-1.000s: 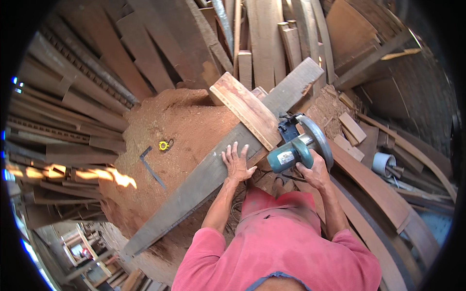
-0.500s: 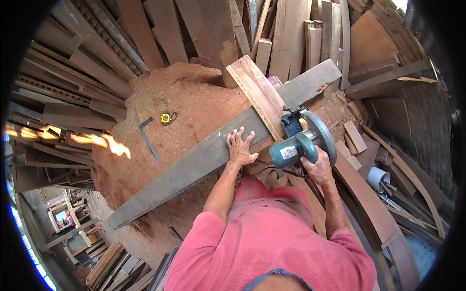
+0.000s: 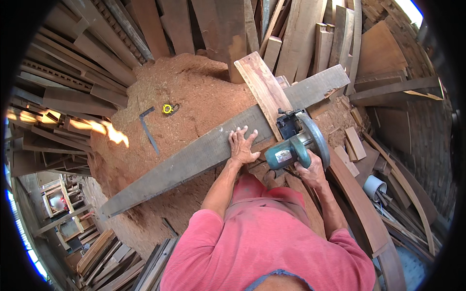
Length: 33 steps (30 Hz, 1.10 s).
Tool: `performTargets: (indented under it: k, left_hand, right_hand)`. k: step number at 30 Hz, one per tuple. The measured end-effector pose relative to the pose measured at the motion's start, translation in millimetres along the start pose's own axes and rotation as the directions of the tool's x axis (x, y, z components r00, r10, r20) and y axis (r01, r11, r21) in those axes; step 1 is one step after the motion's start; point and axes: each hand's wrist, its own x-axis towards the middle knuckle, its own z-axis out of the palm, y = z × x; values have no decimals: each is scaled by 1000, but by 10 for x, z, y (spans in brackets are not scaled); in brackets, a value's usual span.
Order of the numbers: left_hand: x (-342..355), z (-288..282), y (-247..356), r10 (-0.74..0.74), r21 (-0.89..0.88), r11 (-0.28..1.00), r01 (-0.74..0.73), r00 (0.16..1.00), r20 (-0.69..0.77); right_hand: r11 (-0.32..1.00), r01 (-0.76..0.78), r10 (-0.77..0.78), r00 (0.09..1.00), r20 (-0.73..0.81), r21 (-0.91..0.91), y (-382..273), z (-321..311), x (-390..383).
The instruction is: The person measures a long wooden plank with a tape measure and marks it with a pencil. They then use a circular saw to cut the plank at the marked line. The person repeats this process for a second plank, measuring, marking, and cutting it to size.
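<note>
Teal plastic-bodied circular saw with curved grey guard (image 3: 283, 154): just right of frame centre, in the right hand; base faces the lower end of the short board, contact cannot be told.
Right hand (image 3: 313, 170): clamped round the saw's teal handle, fingers partly hidden; motor body lies up-left of the grip, guard above it.
Left hand (image 3: 241, 147): gripping nothing; palm down, fingers spread apart on the long plank, near frame centre, left of the saw.
Long weathered grey wooden plank (image 3: 184, 165): diagonal, lower left to upper right, passing under the left hand.
Short light-brown wooden board (image 3: 264, 89): laid across the plank, upper centre; lower end right beside the saw.
Reddish-brown sawdust heap (image 3: 194, 97): left of centre, up to the plank's far edge.
Round yellow-and-black tape measure (image 3: 168, 109): on sawdust, left of centre.
Dark L-shaped square (image 3: 149, 133): on sawdust, just left of the tape measure.
</note>
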Motion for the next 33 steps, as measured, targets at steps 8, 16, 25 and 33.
performTargets:
  k: [8,16,25,33]
  left_hand:
    - [-2,39,-23,19,-3,1000,-19,999,-35]
    - [5,76,-48,32,11,999,-32,999,-36]
    - [5,61,-40,38,4,999,-38,999,-37]
    - [7,63,-42,35,13,999,-35,999,-16]
  right_hand:
    - [999,5,-6,999,34,32,-43,39,54]
    - [999,-34,33,998,57,22,-131,14,146]
    - [1000,-20,19,998,67,7,-181,43,256]
    - [1000,-14,14,997,71,0,-269,61,351]
